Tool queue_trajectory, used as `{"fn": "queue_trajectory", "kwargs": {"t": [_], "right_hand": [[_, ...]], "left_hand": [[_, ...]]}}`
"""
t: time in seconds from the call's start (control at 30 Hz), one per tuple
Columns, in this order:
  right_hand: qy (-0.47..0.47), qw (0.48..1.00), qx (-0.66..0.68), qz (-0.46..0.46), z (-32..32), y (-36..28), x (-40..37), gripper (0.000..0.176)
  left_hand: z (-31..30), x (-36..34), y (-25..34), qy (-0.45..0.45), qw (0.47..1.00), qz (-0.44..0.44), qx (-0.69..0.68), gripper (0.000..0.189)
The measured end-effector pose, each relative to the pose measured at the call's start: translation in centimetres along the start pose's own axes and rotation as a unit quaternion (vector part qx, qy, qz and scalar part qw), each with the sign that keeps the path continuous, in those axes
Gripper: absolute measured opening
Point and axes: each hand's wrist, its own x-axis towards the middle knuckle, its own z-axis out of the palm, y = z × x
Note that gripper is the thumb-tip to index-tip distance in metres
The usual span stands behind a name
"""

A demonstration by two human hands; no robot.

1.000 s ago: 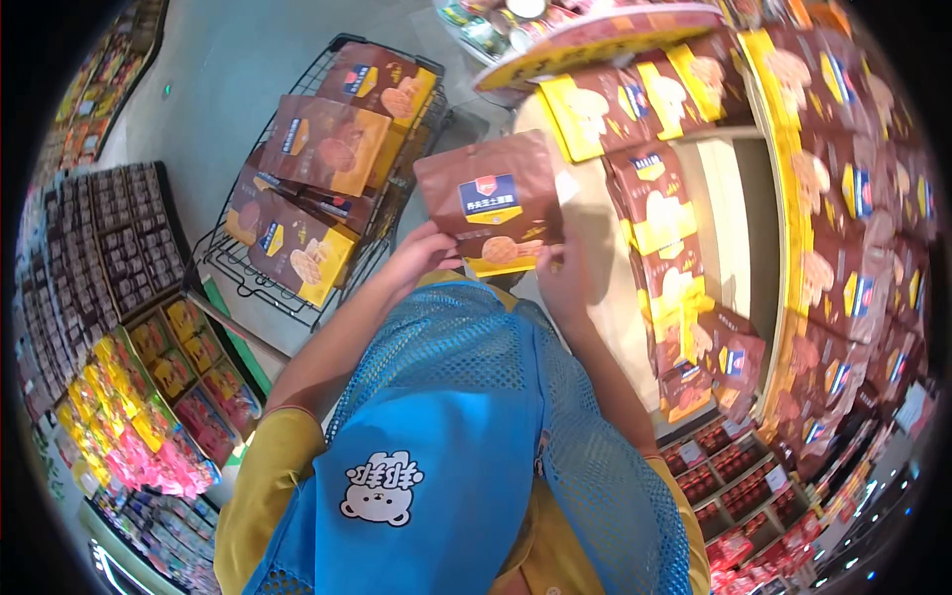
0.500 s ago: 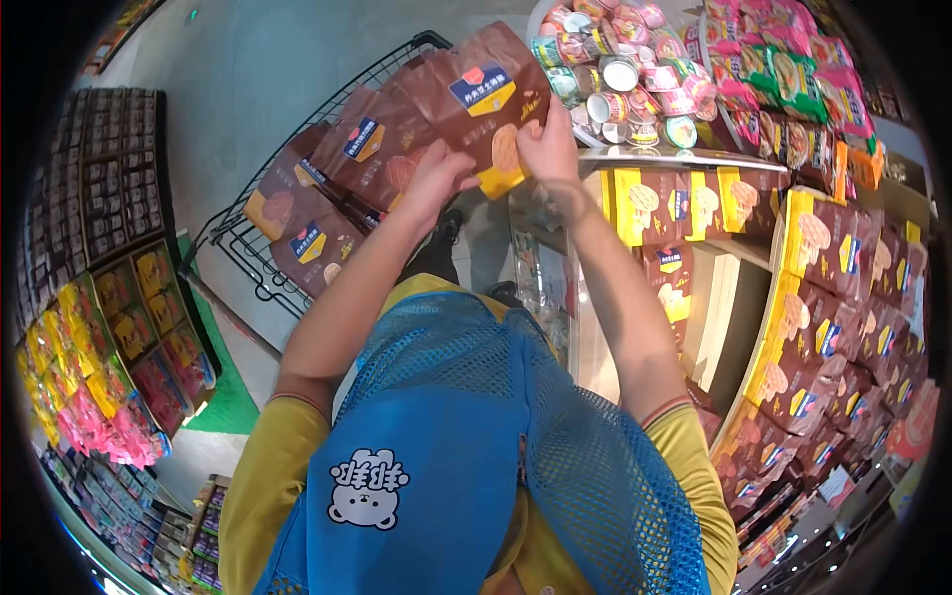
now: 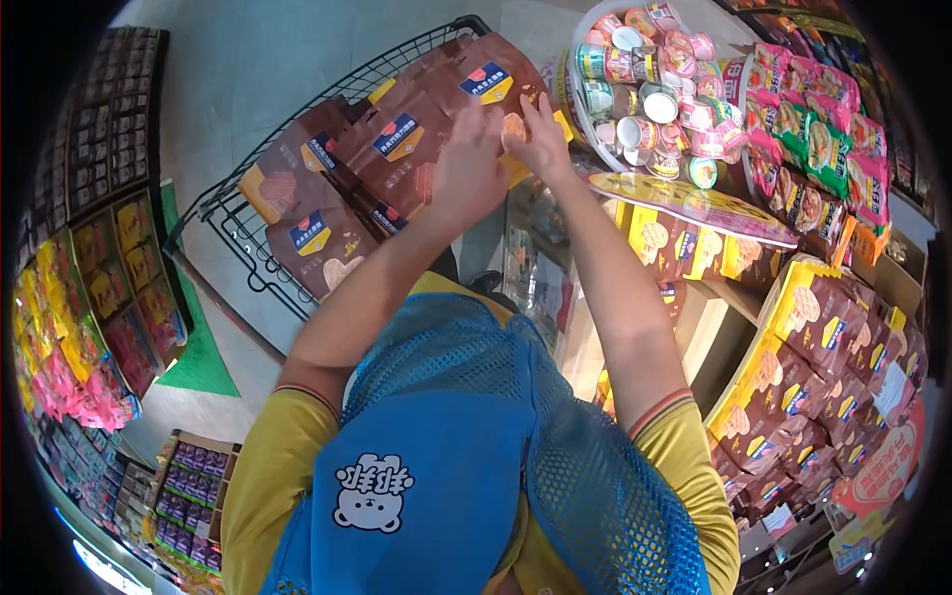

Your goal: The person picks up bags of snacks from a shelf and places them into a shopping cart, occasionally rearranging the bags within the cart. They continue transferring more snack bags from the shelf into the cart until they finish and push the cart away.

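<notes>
A brown snack bag with a waffle picture and a yellow bottom edge point(image 3: 488, 77) lies among other brown bags in the black wire cart point(image 3: 260, 270). My left hand point(image 3: 474, 164) is over its lower left part, fingers stretched out and slightly blurred. Against the lower right of the same bag is my right hand point(image 3: 540, 147), thumb and fingers apart. Neither hand is closed around the bag. To the left, more brown waffle bags point(image 3: 392, 139) overlap in the cart, and one bag point(image 3: 315, 238) leans at its near end.
A round bin of small cup snacks point(image 3: 659, 104) stands right of the cart. Below it, shelves hold rows of brown waffle bags point(image 3: 803, 367). Pink and green noodle packs point(image 3: 823, 149) are at the far right. Display racks point(image 3: 114, 139) line the left side, beside a green floor patch point(image 3: 203, 362).
The bag that both hands gripped and held tilted now lies lower on the pile. My fingers have loosened and spread over it. The view has shifted slightly.
</notes>
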Motion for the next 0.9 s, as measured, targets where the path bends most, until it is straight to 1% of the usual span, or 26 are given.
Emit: {"fn": "queue_trajectory", "kwargs": {"t": [0.03, 0.07, 0.13, 0.17, 0.23, 0.3, 0.37, 0.4, 0.47, 0.5, 0.57, 0.63, 0.67, 0.73, 0.8, 0.87, 0.9], "right_hand": [[0.038, 0.995, 0.070, -0.058, 1.3, 0.4, 0.2, 0.084], [0.037, 0.995, 0.071, -0.057, 2.5, 0.9, 0.0, 0.084], [0.057, 0.995, 0.051, -0.059, 3.5, 0.5, -0.2, 0.078], [0.066, 0.994, 0.049, -0.069, 3.7, 0.5, -0.1, 0.072], [0.060, 0.995, 0.050, -0.057, 4.0, 0.9, -0.4, 0.071], [0.058, 0.996, 0.049, -0.044, 3.5, 1.2, -0.7, 0.070], [0.043, 0.994, 0.095, -0.029, 2.3, 1.3, -1.8, 0.065], [0.047, 0.994, 0.095, -0.028, 1.9, 1.4, -2.5, 0.065], [0.082, 0.987, 0.133, -0.041, 1.4, 1.2, -4.5, 0.057], [0.087, 0.986, 0.134, -0.039, 1.3, 1.1, -5.6, 0.057], [0.046, 0.984, 0.157, 0.068, 1.8, 1.3, -8.3, 0.050], [0.045, 0.985, 0.154, 0.067, 2.6, 1.5, -11.9, 0.048], [0.038, 0.986, 0.150, 0.064, 2.9, 1.6, -13.9, 0.045], [0.004, 0.973, 0.218, 0.072, 2.6, 1.2, -18.5, 0.042], [-0.060, 0.958, 0.246, 0.135, 3.6, 2.3, -23.1, 0.041], [-0.183, 0.928, 0.220, 0.240, 0.8, 1.1, -26.9, 0.040], [-0.171, 0.929, 0.225, 0.240, 0.9, 1.5, -29.2, 0.040]], "left_hand": [[0.9, -0.9, -0.3, -0.039, 0.998, 0.018, 0.050, 0.068], [1.8, -1.7, -0.8, -0.040, 0.998, 0.017, 0.050, 0.068], [3.2, -3.0, -2.0, -0.089, 0.983, 0.023, 0.161, 0.058], [3.6, -3.5, -2.6, -0.092, 0.982, 0.024, 0.161, 0.058], [3.5, -3.8, -3.5, -0.107, 0.950, 0.075, 0.283, 0.052], [3.3, -3.9, -3.4, -0.113, 0.952, 0.077, 0.272, 0.051], [3.1, -3.9, -3.0, -0.118, 0.955, 0.079, 0.261, 0.051], [3.1, -3.8, -3.0, -0.112, 0.958, 0.080, 0.250, 0.051], [3.1, -3.9, -2.7, -0.108, 0.961, 0.086, 0.239, 0.051], [3.2, -3.9, -2.5, -0.101, 0.967, 0.088, 0.218, 0.052], [3.3, -4.1, -2.1, -0.095, 0.971, 0.097, 0.198, 0.052], [3.1, -4.9, -1.7, -0.099, 0.976, 0.116, 0.152, 0.050], [3.2, -5.4, -1.5, -0.100, 0.975, 0.127, 0.152, 0.050], [3.1, -6.6, -0.8, -0.144, 0.976, 0.105, 0.128, 0.050], [2.2, -7.8, 0.3, -0.152, 0.973, 0.136, 0.112, 0.053], [2.3, -10.0, 0.4, -0.241, 0.962, 0.104, 0.074, 0.054], [2.3, -11.2, 0.4, -0.243, 0.960, 0.121, 0.073, 0.048]]}}
